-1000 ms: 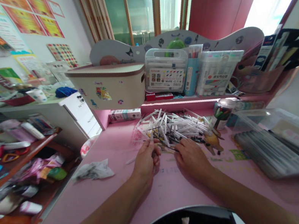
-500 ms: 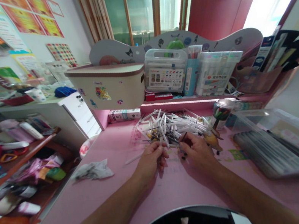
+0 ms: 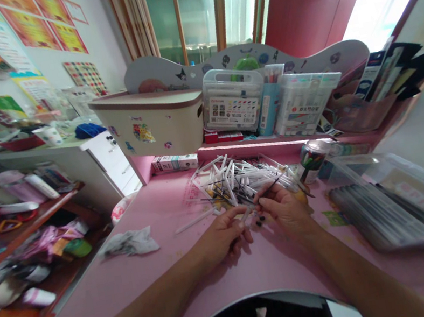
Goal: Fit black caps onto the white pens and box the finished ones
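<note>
My left hand (image 3: 226, 237) is closed on a short, pale pen barrel (image 3: 246, 214), pinched between thumb and fingers. Close beside it, my right hand (image 3: 287, 211) is closed on a thin dark stick, which looks like a pen refill (image 3: 272, 185). The two hands nearly meet at the near edge of a heap of white pen barrels (image 3: 235, 173) mixed with dark thin sticks. Small black caps or plugs (image 3: 260, 222) are by the right fingertips. One white barrel (image 3: 194, 221) lies apart, left of the heap. My fingers partly hide both held pieces.
On the pink desk (image 3: 137, 292), a crumpled tissue (image 3: 132, 242) lies at left. A clear plastic box (image 3: 409, 233) with grey pens in rows stands at right. A can (image 3: 312, 157) is behind the heap. Above, a shelf carries a lidded bin (image 3: 157, 124) and marker cases (image 3: 233, 103).
My left hand has moved right with the pale barrel, now tilted toward the right hand. My right hand has turned, and the dark stick now points up and to the right.
</note>
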A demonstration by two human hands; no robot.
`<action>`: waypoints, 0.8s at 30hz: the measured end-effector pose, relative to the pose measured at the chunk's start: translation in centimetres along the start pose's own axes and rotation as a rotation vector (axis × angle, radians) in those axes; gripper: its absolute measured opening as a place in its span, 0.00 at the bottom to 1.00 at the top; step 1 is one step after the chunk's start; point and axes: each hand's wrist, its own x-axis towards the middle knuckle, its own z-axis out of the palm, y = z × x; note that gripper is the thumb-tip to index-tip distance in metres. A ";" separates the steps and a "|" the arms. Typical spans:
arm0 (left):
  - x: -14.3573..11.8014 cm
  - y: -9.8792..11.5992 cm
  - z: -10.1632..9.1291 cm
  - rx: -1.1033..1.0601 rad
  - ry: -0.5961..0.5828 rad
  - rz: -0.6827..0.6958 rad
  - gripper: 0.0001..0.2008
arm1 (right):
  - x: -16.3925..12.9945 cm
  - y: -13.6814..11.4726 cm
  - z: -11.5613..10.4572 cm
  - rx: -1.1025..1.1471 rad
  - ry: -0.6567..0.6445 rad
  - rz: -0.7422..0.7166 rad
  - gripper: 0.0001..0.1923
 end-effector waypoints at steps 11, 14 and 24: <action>-0.1 0.1 0.1 0.022 -0.021 0.028 0.19 | -0.6 0.1 0.6 0.051 -0.026 0.131 0.14; -0.3 0.1 0.2 -0.007 -0.024 0.033 0.18 | -0.7 0.0 0.6 0.046 -0.023 0.182 0.15; -0.5 0.7 0.1 -0.140 -0.023 0.095 0.13 | -0.8 -0.3 0.3 -0.082 -0.133 0.083 0.14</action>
